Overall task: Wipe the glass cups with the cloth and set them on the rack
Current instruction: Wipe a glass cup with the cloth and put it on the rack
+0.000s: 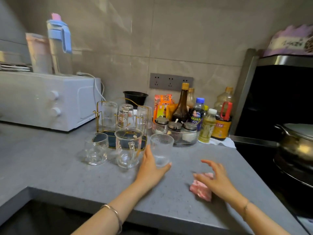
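Toward the middle of the grey counter (67, 170), a little back from its front edge, the left hand (150, 168) grips a ribbed glass cup (161, 148) low on its body. The thumb curls round the near side of the base and the fingers wrap the far left side. The cup stands upright on the counter.

Nearer the front right edge lies a crumpled pink cloth (200, 190). The right hand (215, 180) is over it with the fingers spread wide and straight, holding nothing; I cannot tell whether the palm touches the cloth.

Just left of the ribbed cup stands a large handled glass mug (128, 146), upright, with its handle toward the front edge. A smaller clear glass cup (96, 149) stands to its left, apart from it. Both are directly in front of the gold wire rack (111, 141), which sits farther back on the counter and carries three upturned glasses (124, 116) on its prongs.

Along the back edge, a white microwave (47, 99) fills the left side. On the right is a cluster of sauce bottles (181, 106), with a clear bowl of small jars (177, 133) in front of it. A metal pot (296, 141) sits past the counter's right edge.
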A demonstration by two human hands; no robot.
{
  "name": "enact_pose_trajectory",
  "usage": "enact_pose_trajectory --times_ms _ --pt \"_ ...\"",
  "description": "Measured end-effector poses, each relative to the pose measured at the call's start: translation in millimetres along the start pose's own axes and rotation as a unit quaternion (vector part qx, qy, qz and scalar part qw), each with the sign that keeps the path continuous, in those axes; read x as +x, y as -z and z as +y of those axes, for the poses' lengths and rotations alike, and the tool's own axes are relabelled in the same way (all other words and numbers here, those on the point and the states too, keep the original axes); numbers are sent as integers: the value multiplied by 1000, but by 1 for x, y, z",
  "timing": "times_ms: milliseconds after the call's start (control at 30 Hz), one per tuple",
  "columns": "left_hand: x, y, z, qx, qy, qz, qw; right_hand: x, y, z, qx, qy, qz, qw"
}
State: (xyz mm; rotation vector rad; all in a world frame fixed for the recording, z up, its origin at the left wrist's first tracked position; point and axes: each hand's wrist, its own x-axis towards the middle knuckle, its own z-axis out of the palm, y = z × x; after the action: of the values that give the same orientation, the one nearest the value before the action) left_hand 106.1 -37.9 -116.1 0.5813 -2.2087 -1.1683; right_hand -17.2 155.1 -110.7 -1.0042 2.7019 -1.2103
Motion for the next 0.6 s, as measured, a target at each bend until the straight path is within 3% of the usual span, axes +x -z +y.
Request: enact_pose_trajectory --times_ms 133,367,600 --pt "18 -8 3 0 20 17 1000 -18 -2 7 -23 -32 -25 999" --pt "44 -15 2 -27 37 62 997 -32 -10 5 -38 -16 -30 999" --pt "51 -14 -2 -6 68 44 997 -28 4 6 131 -93 -46 986"
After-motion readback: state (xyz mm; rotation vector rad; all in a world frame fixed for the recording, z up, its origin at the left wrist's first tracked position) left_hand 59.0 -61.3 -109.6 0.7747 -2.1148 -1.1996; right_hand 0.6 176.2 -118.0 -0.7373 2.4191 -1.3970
